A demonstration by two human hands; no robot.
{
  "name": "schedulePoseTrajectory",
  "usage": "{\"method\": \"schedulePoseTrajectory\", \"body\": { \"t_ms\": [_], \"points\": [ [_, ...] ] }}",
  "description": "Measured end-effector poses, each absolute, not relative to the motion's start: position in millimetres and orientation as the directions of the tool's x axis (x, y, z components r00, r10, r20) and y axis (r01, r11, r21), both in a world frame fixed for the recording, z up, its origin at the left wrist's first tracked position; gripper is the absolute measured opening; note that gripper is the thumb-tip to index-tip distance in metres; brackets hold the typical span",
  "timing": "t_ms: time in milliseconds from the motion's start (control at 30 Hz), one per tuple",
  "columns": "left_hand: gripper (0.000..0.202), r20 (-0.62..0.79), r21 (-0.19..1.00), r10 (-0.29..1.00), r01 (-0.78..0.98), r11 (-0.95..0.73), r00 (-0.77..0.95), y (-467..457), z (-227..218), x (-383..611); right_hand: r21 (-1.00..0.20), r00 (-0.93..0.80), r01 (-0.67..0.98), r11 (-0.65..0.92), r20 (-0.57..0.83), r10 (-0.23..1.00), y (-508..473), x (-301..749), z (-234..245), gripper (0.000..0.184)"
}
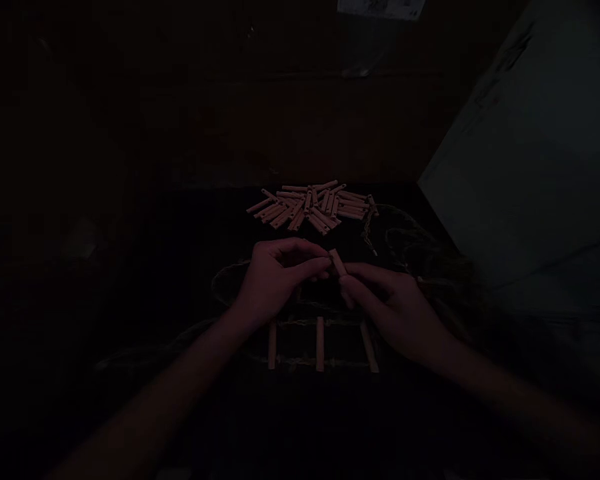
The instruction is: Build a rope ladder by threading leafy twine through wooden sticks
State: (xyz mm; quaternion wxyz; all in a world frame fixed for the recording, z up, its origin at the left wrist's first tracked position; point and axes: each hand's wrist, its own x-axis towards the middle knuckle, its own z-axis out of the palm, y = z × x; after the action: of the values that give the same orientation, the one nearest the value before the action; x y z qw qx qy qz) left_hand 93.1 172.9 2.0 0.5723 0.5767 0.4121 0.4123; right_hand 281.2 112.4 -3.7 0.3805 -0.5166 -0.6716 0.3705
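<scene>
The scene is very dark. My left hand (280, 277) and my right hand (390, 300) meet at the middle, fingers pinched together on one short pale wooden stick (337, 262). Below the hands lie three similar sticks (320, 343) standing side by side, joined by thin cords like rungs of a small ladder. Thin cord (225, 280) loops out to the left of my left hand. Beyond the hands lies a pile of several loose wooden sticks (313, 205).
A tangle of cord or chain (405, 240) lies right of the pile. A large pale panel (535, 167) slopes across the right side. A dark wall (230, 100) rises behind the dark work surface. A small pale sheet (380, 8) shows at the top.
</scene>
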Motion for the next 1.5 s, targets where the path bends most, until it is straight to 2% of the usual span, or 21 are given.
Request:
{"method": "schedulePoseTrajectory", "body": {
  "t_ms": [333, 600, 967, 1200, 1500],
  "points": [
    [0.014, 0.112, 0.988, 0.958, 0.069, -0.135, 0.264, 169.3, -1.6, 96.0, -0.919, -0.154, 0.367, 0.144, 0.092, 0.984, 112.7, 279.6, -4.6, 0.024],
    [0.021, 0.117, 0.989, 0.957, 0.058, -0.137, 0.264, 170.0, -4.1, 93.3, -0.922, -0.15, 0.362, 0.134, 0.085, 0.985, 112.7, 279.0, -5.3, 0.023],
    [0.021, 0.075, 0.997, 0.96, -0.021, -0.073, 0.271, 170.8, 0.2, 93.8, -0.907, -0.181, 0.381, 0.181, 0.118, 0.976, 112.2, 280.6, -3.7, 0.022],
    [0.027, -0.015, 0.99, 0.947, -0.128, 0.059, 0.321, 172.7, 3.4, 92.3, -0.868, -0.201, 0.437, 0.238, 0.164, 0.966, 110.8, 281.6, -3.4, 0.02],
    [0.036, -0.026, 0.985, 0.938, -0.149, 0.082, 0.345, 173.8, 3.5, 90.8, -0.822, -0.223, 0.485, 0.299, 0.215, 0.951, 113.1, 284.4, -6.7, 0.025]
  ]
}}
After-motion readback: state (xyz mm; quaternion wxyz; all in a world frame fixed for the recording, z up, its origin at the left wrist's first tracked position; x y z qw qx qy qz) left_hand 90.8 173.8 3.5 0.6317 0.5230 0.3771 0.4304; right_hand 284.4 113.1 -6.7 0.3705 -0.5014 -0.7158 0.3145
